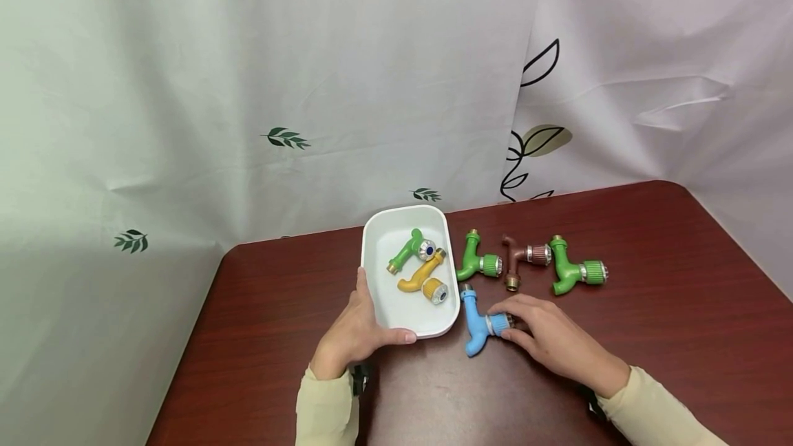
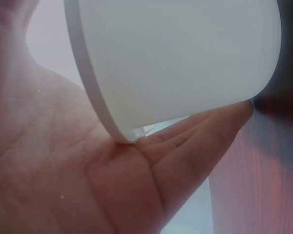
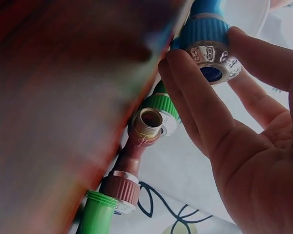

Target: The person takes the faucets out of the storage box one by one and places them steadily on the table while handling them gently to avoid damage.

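A white plastic tray (image 1: 379,308) stands on the table with a green tap (image 1: 405,253) and a yellow tap (image 1: 421,274) inside. My left hand (image 1: 356,329) holds its near left corner, the thumb along the near edge and the fingers against the left wall. In the left wrist view, those fingers (image 2: 200,151) lie along the tray's outer wall. Just right of the tray is a light blue tap (image 1: 476,322), its spout pointing toward me. My right hand (image 1: 548,332) pinches its ribbed knob (image 3: 205,31) between thumb and fingers.
Behind the blue tap lie a green tap (image 1: 472,259), a brown tap (image 1: 514,260) and another green tap (image 1: 565,267) in a row on the dark red table (image 1: 279,315). A white leaf-patterned cloth (image 1: 372,88) hangs along the table's far edge.
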`<state>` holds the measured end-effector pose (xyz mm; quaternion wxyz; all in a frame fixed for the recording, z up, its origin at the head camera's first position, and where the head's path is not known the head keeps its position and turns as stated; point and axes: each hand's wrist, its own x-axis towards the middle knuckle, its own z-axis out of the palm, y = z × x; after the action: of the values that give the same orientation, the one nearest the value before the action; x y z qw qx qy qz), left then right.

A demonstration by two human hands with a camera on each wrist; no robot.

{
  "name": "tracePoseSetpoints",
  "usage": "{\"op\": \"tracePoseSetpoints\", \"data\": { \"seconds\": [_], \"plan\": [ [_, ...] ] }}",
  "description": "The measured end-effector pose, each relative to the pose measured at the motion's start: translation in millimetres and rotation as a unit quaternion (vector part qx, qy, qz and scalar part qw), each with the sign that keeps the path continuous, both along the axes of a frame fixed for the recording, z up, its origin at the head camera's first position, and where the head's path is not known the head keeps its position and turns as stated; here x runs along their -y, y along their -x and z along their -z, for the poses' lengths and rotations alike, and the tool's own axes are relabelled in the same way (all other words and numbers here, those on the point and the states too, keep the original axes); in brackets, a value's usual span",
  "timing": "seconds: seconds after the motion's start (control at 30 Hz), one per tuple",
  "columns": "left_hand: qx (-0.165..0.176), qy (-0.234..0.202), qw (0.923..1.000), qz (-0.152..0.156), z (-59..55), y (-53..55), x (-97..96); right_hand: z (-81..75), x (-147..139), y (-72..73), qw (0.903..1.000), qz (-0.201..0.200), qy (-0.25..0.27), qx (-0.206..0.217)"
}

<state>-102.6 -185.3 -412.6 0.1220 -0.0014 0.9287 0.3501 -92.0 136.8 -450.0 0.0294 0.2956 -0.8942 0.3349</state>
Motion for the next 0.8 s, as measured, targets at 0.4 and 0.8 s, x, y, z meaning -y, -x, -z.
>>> {"op": "tracePoseSetpoints", "data": {
  "seconds": [0.4,0.8],
  "plan": [
    [0.002,-0.001,1.0000,-0.001,0.9,0.7,-0.3,-0.5,0.7,0.2,0.9994,0.011,-0.011,0.029],
    [-0.002,-0.006,1.0000,-0.001,0.6,0.3,0.0,0.0,0.7,-0.1,0.9998,0.006,-0.012,0.016]
  ]
}}
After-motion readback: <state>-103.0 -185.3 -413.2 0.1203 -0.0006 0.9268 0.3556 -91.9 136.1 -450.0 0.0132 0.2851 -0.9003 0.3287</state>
